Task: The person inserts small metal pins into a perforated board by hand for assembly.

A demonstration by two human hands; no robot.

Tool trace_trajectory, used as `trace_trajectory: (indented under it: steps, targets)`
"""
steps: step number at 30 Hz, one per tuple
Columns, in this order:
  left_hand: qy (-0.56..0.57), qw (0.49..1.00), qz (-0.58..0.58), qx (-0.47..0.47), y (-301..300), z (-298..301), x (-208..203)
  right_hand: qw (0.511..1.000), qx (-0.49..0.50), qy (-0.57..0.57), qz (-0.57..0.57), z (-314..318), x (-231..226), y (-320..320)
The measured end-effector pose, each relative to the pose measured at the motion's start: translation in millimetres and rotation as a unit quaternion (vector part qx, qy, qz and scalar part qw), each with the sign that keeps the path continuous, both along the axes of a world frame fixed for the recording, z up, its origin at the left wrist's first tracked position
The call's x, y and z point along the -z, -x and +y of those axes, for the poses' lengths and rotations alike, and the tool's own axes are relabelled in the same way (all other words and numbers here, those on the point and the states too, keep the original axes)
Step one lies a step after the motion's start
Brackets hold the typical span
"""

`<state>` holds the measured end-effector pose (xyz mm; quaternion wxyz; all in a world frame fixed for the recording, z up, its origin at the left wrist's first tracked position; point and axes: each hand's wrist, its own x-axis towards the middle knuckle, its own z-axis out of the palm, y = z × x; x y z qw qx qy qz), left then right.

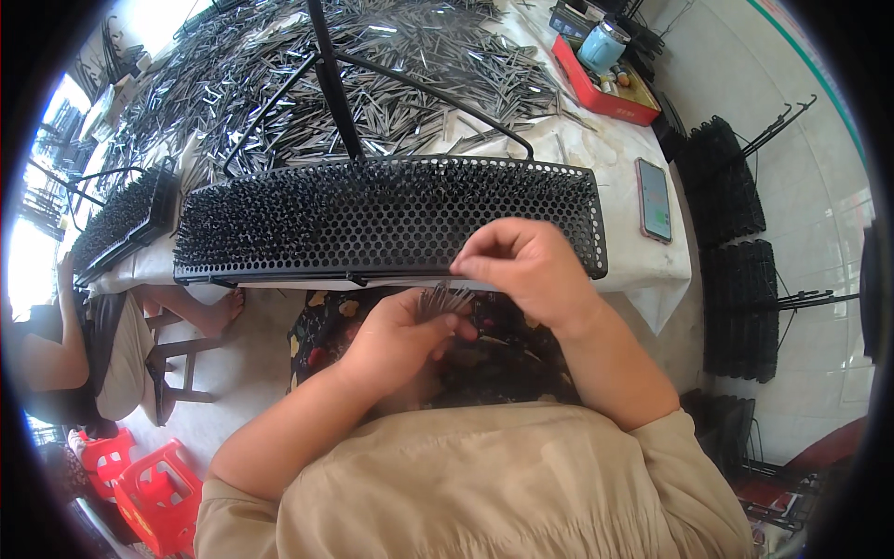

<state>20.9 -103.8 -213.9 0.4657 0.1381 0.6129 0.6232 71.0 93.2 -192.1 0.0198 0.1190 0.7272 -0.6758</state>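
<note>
A bunch of thin dark metal strips [446,299] sticks up out of my left hand [389,341], which is closed around it just below the rack's front edge. My right hand [535,278] is above and to the right of it, thumb and forefinger pinched together; whatever may be between them is too small to make out. Beyond both hands stands a long black perforated rack [391,229] on a black frame. Its left part and far edge are densely filled with upright dark pieces, while the holes toward the right and front show bare.
A heap of loose metal strips [410,102] covers the white-clothed table. On the right lie a phone [654,200] and a red tray [610,101] with a blue jar [603,45]. Another filled rack [126,219] is beside a seated person [56,340]. Red plastic stools [160,494] stand lower left.
</note>
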Motion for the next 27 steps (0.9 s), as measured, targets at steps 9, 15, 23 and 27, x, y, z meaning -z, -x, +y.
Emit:
trace_trajectory:
  steps: [9,15,23,27]
  targets:
    - [0.013,0.999,-0.04,0.01,1,0,-2,0.993,-0.099,0.022,-0.052,-7,-11,-9]
    - [-0.003,0.998,-0.058,-0.001,1,2,-6,0.999,0.003,0.049,0.002,3,-4,-3]
    - [0.049,0.993,-0.108,-0.016,2,3,-5,0.863,0.241,-0.375,0.237,43,15,18]
    - [0.045,0.993,-0.111,-0.016,3,3,-4,0.848,0.231,-0.401,0.259,42,16,19]
